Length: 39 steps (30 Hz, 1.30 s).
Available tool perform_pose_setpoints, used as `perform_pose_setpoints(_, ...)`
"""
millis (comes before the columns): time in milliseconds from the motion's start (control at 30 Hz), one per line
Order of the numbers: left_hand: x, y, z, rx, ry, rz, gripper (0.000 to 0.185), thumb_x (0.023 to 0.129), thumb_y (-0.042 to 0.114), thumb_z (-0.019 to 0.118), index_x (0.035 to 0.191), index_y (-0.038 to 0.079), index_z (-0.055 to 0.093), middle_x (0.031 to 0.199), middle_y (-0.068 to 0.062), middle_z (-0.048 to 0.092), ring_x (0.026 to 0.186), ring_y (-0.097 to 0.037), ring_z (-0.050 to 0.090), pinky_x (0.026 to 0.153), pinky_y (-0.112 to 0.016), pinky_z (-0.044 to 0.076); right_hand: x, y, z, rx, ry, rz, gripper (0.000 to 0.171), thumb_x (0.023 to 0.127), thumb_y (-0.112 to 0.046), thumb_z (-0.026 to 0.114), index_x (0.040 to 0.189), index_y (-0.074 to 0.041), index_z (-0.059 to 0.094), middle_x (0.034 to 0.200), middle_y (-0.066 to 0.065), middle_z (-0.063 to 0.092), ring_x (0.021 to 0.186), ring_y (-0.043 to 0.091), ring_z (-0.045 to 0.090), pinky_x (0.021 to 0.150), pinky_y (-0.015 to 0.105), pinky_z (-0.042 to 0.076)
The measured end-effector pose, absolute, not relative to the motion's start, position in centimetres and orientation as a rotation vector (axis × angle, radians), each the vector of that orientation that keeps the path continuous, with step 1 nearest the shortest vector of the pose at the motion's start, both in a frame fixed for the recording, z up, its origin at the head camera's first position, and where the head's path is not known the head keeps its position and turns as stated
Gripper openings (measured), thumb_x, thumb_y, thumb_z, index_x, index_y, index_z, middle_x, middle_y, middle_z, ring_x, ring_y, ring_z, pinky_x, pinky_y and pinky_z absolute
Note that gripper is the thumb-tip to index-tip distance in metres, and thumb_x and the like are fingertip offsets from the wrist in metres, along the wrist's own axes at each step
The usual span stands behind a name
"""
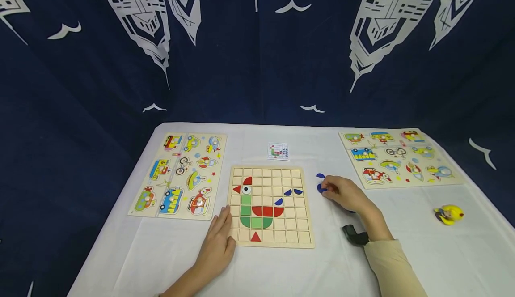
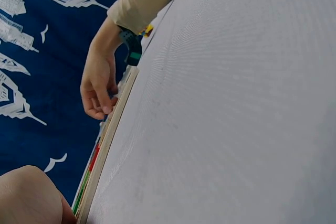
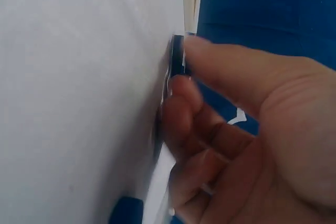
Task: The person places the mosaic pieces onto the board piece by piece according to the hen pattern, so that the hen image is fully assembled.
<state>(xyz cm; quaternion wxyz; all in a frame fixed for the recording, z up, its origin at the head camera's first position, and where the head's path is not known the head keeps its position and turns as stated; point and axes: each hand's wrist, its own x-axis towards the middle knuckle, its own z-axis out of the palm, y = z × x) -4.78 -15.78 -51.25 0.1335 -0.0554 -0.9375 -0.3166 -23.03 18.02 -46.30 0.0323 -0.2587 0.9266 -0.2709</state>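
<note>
the right hand [image 1: 342, 193] is on the white bench [image 1: 402, 252], just beside the right edge of the wooden grid board [image 1: 270, 205], and its fingers pinch a small blue piece [image 1: 321, 188] that lies flat on the cloth; in the right wrist view the thumb and the curled fingers [image 3: 181, 114] close on the thin dark edge of this blue piece [image 3: 177, 56]. a second blue piece [image 1: 319, 176] lies just behind the first one, toward the far edge of the bench. the left hand [image 1: 218, 239] rests flat, with fingers straight and holding nothing, on the near left corner of the grid board. the board lies in the middle of the bench and carries red, green and blue shapes that form a bird. a small pattern card [image 1: 278, 151] lies behind the board, near the far edge. one vehicle puzzle board [image 1: 180, 175] lies at the left side of the bench, and another vehicle puzzle board [image 1: 398, 156] lies at the far right corner. a little yellow toy [image 1: 448, 214] sits near the right edge, well apart from the hands.
</note>
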Motion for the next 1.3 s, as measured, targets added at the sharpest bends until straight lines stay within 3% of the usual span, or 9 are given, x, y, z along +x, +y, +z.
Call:
perform_pose_setpoints(233, -4.8, -15.8, -51.3, -0.165, -2.710, -0.923, 0.057, 0.082, -0.002, 0.056, 0.136, -0.017, 0.045, 0.154, -0.021, 0.036, 0.144, -0.036, 0.033, 0.123, -0.024, 0.002, -21.5, 14.8, -45.2, -1.025, 2.798, -0.926, 0.010, 0.084, -0.005, 0.072, 0.091, -0.009, 0.066, 0.076, -0.005, 0.055, 0.071, 0.008, 0.047, 0.063, 0.023, 0.042)
perform_pose_setpoints(467, -4.9, -15.8, -51.2, -0.156, -2.728, -0.929, 0.056, 0.082, -0.001, 0.056, 0.136, -0.017, 0.046, 0.154, -0.020, 0.037, 0.144, -0.035, 0.033, 0.122, -0.041, 0.017, -20.2, 11.6, -45.2, -1.176, 2.691, -0.829, 0.010, 0.087, -0.008, 0.070, 0.095, -0.012, 0.066, 0.083, -0.007, 0.055, 0.075, 0.006, 0.048, 0.065, 0.021, 0.042)
perform_pose_setpoints(700, -4.8, -15.8, -51.2, -0.152, -2.720, -0.915, 0.056, 0.081, -0.002, 0.056, 0.135, -0.018, 0.046, 0.153, -0.021, 0.038, 0.144, -0.035, 0.034, 0.119, -0.045, 0.021, -20.3, 11.0, -45.6, -1.220, 2.718, -0.775, 0.012, 0.085, -0.004, 0.069, 0.095, -0.011, 0.067, 0.084, -0.004, 0.057, 0.075, 0.007, 0.048, 0.064, 0.021, 0.042)
perform_pose_setpoints(1033, -4.9, -15.8, -51.2, -0.150, -2.725, -0.934, 0.056, 0.082, -0.003, 0.055, 0.135, -0.017, 0.046, 0.154, -0.021, 0.037, 0.144, -0.036, 0.033, 0.116, -0.053, 0.024, -20.6, 11.2, -45.9, -1.193, 2.702, -0.830, 0.016, 0.084, -0.001, 0.069, 0.099, -0.009, 0.069, 0.090, -0.001, 0.063, 0.081, 0.008, 0.055, 0.072, 0.025, 0.050)
perform_pose_setpoints(1300, -4.9, -15.9, -51.2, -0.155, -2.729, -0.918, 0.056, 0.082, -0.001, 0.056, 0.135, -0.017, 0.046, 0.154, -0.020, 0.037, 0.144, -0.036, 0.033, 0.116, -0.052, 0.024, -22.0, 14.5, -44.8, -0.952, 2.888, -0.870, 0.013, 0.083, -0.001, 0.071, 0.096, -0.006, 0.071, 0.087, 0.001, 0.067, 0.075, 0.010, 0.054, 0.066, 0.027, 0.047)
